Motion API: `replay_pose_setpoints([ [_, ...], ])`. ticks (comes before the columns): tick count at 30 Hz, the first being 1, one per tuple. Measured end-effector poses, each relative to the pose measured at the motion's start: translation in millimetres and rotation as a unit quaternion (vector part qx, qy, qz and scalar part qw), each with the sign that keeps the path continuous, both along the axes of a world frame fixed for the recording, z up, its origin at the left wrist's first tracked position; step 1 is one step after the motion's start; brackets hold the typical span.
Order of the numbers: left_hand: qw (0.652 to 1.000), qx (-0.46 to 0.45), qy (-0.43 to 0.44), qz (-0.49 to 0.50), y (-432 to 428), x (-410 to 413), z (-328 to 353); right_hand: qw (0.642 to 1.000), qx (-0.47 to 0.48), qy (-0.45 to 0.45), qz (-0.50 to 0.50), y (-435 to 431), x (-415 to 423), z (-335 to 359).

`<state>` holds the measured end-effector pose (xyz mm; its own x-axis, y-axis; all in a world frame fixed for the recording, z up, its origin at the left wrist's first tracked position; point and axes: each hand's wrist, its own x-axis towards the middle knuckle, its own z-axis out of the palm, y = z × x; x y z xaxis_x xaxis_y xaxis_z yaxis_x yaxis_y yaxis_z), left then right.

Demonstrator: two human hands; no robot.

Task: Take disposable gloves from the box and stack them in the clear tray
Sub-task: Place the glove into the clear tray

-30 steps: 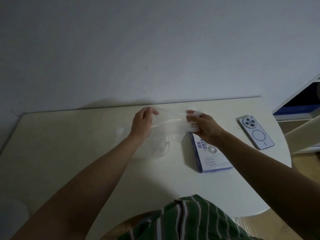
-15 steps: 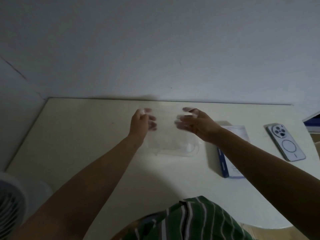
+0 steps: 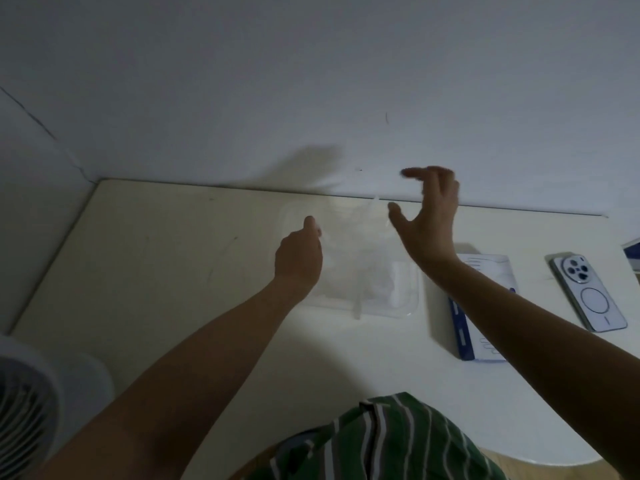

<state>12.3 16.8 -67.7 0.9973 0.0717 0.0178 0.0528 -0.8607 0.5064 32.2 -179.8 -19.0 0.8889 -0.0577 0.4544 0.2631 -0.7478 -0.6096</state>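
- The glove box [image 3: 485,271], white with a blue side, lies flat on the table just right of the clear tray [image 3: 407,308]. My right forearm crosses over it and hides much of its top.
- A phone [image 3: 588,294] lies back-up further right, apart from the box.
- A white fan [image 3: 24,403] fills the lower left corner, near my left elbow.
- The disposable gloves [image 3: 367,268], thin clear film, lie heaped in the tray. One strip of film hangs over its near rim.
- My left hand [image 3: 299,258] is over the tray's left part, its back to the camera and its fingers curled under. A scrap of film shows by the thumb tip, but I cannot tell whether I am pinching it.
- My right hand [image 3: 429,220] is raised above the tray's far right, thumb and fingers spread wide apart in a C shape and holding nothing.
- The table [image 3: 156,271] is pale cream, its far edge set against a plain white wall [image 3: 311,81].
- My green striped shirt [image 3: 381,441] shows at the bottom.
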Motion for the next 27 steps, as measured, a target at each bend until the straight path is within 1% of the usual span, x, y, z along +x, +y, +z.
replay_pose_setpoints([
  [1,1.000,0.016,0.014,-0.001,-1,0,0,0.998,0.001,0.000,0.057,7,-1,-1],
  [2,0.999,0.030,0.029,-0.001,-1,0,0,0.993,-0.005,0.034,0.114,13,-3,-5],
  [4,0.997,0.055,0.057,-0.005,-1,0,-2,0.968,-0.079,0.155,0.183,25,-7,-19],
  [6,0.993,0.081,0.082,-0.014,0,0,-3,0.926,-0.166,0.278,0.195,30,-8,-39],
  [7,0.991,0.097,0.094,-0.022,-1,-1,-3,0.906,-0.198,0.322,0.190,31,-8,-47],
  [9,0.986,0.124,0.111,-0.026,-2,0,-2,0.874,-0.238,0.382,0.184,32,-9,-60],
  [10,0.984,0.140,0.105,-0.024,-3,0,-1,0.863,-0.247,0.399,0.186,34,-10,-65],
  [11,0.983,0.163,0.080,-0.026,-4,-1,0,0.857,-0.253,0.408,0.187,35,-10,-69],
  [12,0.979,0.197,0.036,-0.040,-6,-1,1,0.855,-0.256,0.410,0.188,37,-11,-73],
  [13,0.971,0.229,-0.010,-0.065,-8,0,2,0.854,-0.257,0.410,0.190,39,-11,-76],
  [14,0.964,0.240,-0.048,-0.098,-10,2,2,0.853,-0.259,0.409,0.193,41,-11,-79],
  [15,0.960,0.235,-0.061,-0.137,-13,3,1,0.851,-0.262,0.410,0.196,43,-10,-81],
  [16,0.961,0.214,-0.038,-0.172,-16,4,-1,0.849,-0.265,0.412,0.199,44,-10,-83],
  [17,0.962,0.193,0.014,-0.191,-18,5,-3,0.846,-0.267,0.415,0.201,45,-9,-85],
  [19,0.951,0.177,0.160,-0.197,-17,8,-13,0.840,-0.274,0.425,0.197,46,-8,-88],
  [20,0.940,0.180,0.215,-0.193,-15,8,-20,0.837,-0.277,0.431,0.193,45,-7,-89],
  [21,0.932,0.182,0.253,-0.184,-11,8,-25,0.833,-0.280,0.439,0.188,44,-7,-91],
  [24,0.914,0.181,0.326,-0.159,-2,13,-38,0.814,-0.317,0.460,0.158,39,-5,-95],
  [27,0.898,0.197,0.364,-0.148,-2,17,-47,0.806,-0.319,0.479,0.138,38,-7,-99],
])
